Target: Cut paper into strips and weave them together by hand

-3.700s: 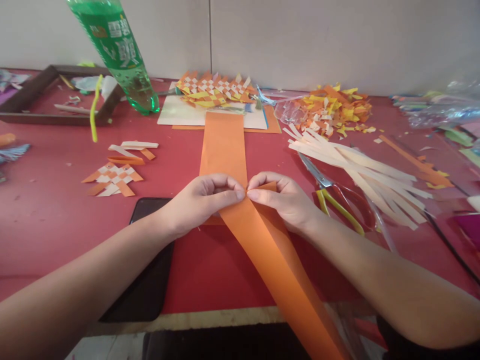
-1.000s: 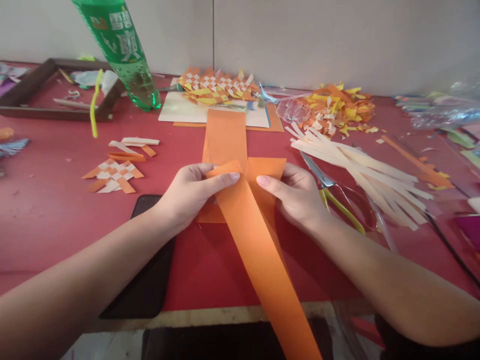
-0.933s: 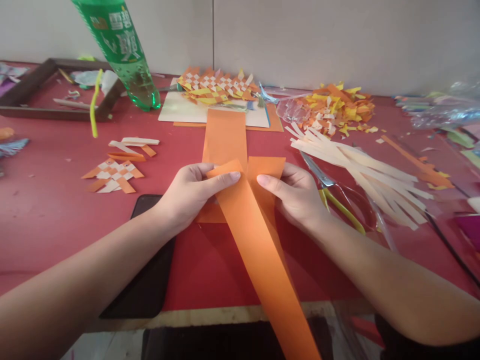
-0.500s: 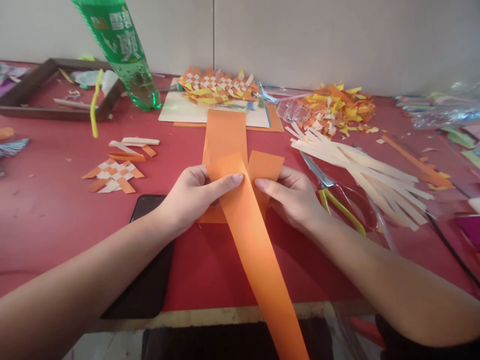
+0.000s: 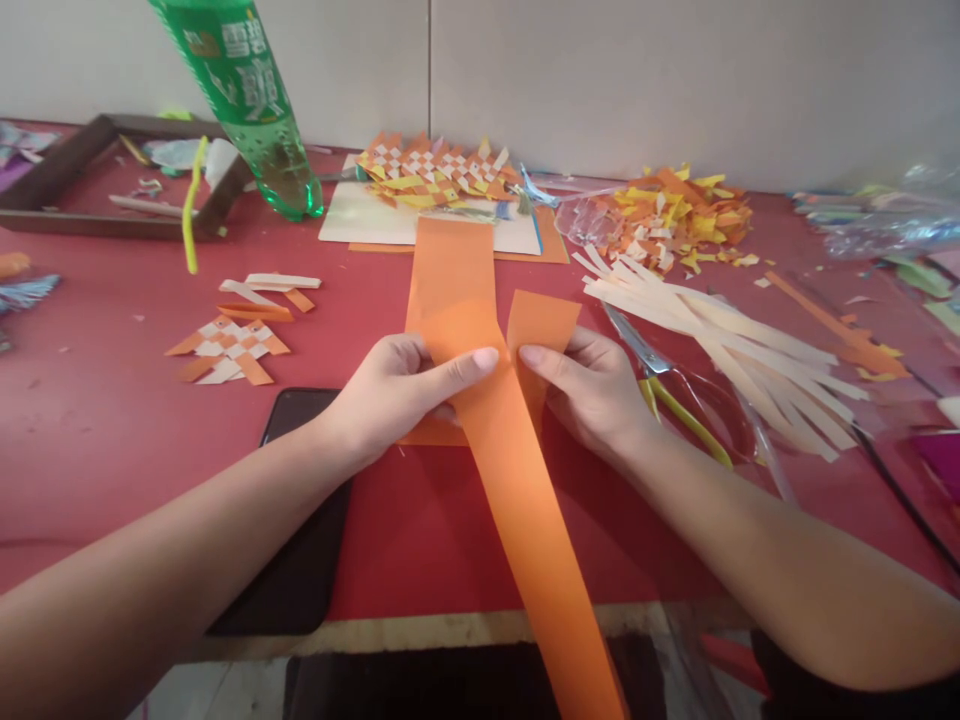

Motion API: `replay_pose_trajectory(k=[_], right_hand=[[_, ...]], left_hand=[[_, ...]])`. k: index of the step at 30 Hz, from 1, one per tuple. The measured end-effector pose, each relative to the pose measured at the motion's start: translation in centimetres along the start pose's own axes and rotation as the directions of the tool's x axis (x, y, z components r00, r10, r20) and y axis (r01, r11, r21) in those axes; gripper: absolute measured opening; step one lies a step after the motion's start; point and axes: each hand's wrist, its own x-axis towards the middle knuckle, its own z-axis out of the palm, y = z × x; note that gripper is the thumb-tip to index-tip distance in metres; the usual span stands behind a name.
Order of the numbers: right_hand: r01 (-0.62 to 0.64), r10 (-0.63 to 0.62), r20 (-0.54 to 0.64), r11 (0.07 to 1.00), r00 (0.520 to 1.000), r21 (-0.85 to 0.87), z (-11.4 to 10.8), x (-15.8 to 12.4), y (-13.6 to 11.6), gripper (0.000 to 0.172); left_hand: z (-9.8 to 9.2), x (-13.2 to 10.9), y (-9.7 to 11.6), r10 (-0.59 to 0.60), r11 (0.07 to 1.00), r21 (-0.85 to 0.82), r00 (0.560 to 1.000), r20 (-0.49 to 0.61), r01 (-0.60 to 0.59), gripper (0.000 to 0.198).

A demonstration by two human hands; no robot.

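Observation:
A long orange paper strip [image 5: 525, 520] runs from the table's front edge up the middle of the red table [image 5: 97, 430]. My left hand [image 5: 397, 390] pinches its upper end, thumb on top. My right hand [image 5: 592, 390] pinches a shorter orange piece [image 5: 541, 325] just to the right; the thumbs nearly meet. Another orange strip [image 5: 448, 265] lies flat behind the hands, reaching toward the back.
Yellow-handled scissors [image 5: 667, 395] and cream strips [image 5: 735, 345] lie right of my right hand. A black phone [image 5: 292, 560] sits under my left forearm. Woven paper pieces [image 5: 225, 350], a green bottle [image 5: 255, 110], a wooden frame [image 5: 67, 170], woven mats [image 5: 435, 170] and scraps [image 5: 675, 215] lie behind.
The fold held earlier has come apart: the long strip's upper end has swung up and left, the short piece tilted right. Both hands have shifted slightly away from me.

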Motion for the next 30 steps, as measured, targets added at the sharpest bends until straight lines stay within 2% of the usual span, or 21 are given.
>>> replay_pose_trajectory(k=[3, 7, 15, 20, 26, 30], right_hand=[[-0.060, 0.059, 0.027, 0.996, 0.998, 0.064, 0.12, -0.04, -0.13, 0.013], [-0.125, 0.120, 0.084, 0.990, 0.989, 0.061, 0.14, -0.16, -0.15, 0.020], [-0.057, 0.057, 0.026, 0.998, 0.998, -0.035, 0.14, -0.20, 0.11, 0.021], [-0.047, 0.048, 0.013, 0.999, 0.999, -0.027, 0.14, -0.07, -0.09, 0.020], [-0.096, 0.096, -0.040, 0.995, 0.995, 0.007, 0.27, -0.05, -0.15, 0.021], [-0.115, 0.112, 0.065, 0.992, 0.992, 0.053, 0.25, -0.13, 0.01, 0.020]], left_hand=[[-0.01, -0.04, -0.02, -0.037, 0.999, 0.016, 0.998, 0.046, 0.036, 0.025], [-0.24, 0.24, -0.26, 0.010, 0.999, -0.045, 0.999, 0.037, -0.009, 0.020], [-0.23, 0.52, -0.28, 0.082, 0.991, -0.108, 0.997, 0.009, -0.081, 0.019], [-0.20, 0.41, -0.16, 0.036, 0.991, -0.130, 0.999, -0.026, -0.039, 0.023], [-0.18, 0.22, -0.08, -0.083, 0.996, -0.038, 0.992, 0.096, 0.087, 0.028], [-0.37, 0.31, -0.23, -0.056, 0.993, -0.099, 0.994, 0.089, 0.065, 0.025]])
